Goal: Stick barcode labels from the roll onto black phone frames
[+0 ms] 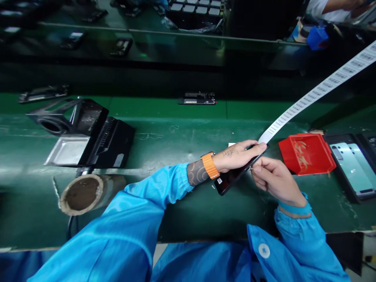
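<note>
A dark, glossy smartphone (pixel 227 182) is tilted over the green bench under my left hand (pixel 239 154), whose fingers are wrapped round its upper part. A long white strip of barcode labels (pixel 305 105) runs from the far right down to the fingertips of that hand. Close to the phone's right edge is my right hand (pixel 273 176), thumb and forefinger pinched together. Whatever lies in that pinch is too small to make out. Part of the phone is covered by my left hand and wrist.
Right of my hands sits a red bin (pixel 320 152), beside a black tray holding pale green phone panels (pixel 352 166). At left stand a black device (pixel 114 143) and a cardboard roll (pixel 82 194). A phone frame (pixel 197 98) lies at the back. Beyond the shelf, another person's arm (pixel 337 5) shows.
</note>
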Available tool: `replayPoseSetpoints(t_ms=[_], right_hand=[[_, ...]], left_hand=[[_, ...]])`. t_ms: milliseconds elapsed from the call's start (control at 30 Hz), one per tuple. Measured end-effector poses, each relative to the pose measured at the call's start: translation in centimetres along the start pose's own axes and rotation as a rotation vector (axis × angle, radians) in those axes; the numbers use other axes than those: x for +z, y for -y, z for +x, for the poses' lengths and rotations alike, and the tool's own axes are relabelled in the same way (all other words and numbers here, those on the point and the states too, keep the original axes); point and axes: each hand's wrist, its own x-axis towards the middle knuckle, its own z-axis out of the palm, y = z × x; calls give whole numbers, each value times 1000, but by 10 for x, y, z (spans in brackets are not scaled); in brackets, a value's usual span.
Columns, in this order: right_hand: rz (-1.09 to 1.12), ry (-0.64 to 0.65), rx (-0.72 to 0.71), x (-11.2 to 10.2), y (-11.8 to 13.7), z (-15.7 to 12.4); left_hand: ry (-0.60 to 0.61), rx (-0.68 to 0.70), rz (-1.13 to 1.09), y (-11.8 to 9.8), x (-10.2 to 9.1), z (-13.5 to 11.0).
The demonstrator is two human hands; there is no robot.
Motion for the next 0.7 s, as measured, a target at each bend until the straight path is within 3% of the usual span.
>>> replayPoseSetpoints(t_ms=[100,700], right_hand=[[-14,-38,31,2,3,0],[-12,-139,-37,7,-5,0]], left_hand=[[-58,23,84,0,1,0],[-122,-6,194,-3,2,-1]])
